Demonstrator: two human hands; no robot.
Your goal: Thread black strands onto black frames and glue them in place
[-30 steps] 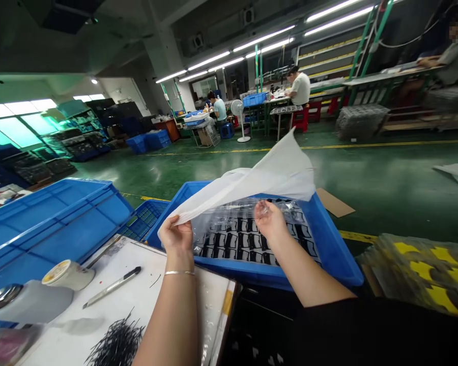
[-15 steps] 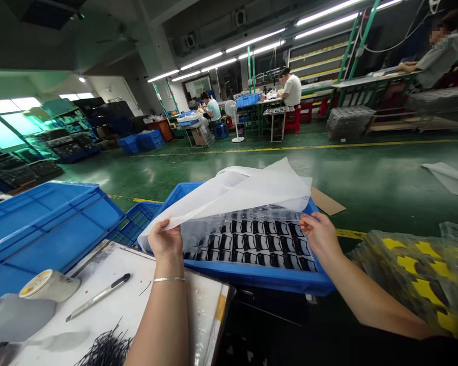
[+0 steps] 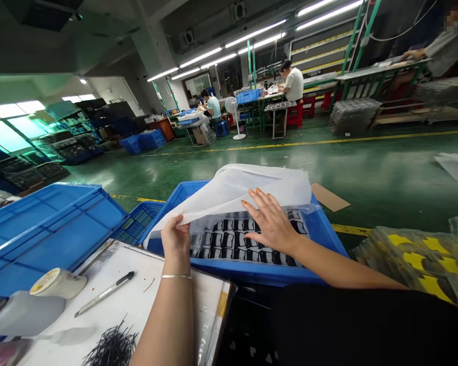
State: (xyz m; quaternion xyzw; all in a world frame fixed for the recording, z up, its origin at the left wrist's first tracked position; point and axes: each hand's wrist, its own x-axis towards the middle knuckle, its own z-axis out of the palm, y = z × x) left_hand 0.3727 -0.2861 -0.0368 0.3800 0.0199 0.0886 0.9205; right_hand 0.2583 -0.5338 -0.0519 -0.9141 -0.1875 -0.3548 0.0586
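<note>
Green-floored factory hall (image 3: pixel 252 162), with a worker (image 3: pixel 293 84) at a distant bench (image 3: pixel 273 96), surrounds a blue plastic crate (image 3: pixel 252 272) holding rows of small black parts (image 3: pixel 229 241) under clear film (image 3: pixel 209 223). The left hand (image 3: pixel 176 239) has its fingers clamped on the edge of a white sheet (image 3: pixel 248 188), which is folded back over the crate. The right hand (image 3: pixel 270 223) lies on the film, fingers spread apart. Pulling the sheet too fast could drag the film along, while heavy pressure could shift the parts.
</note>
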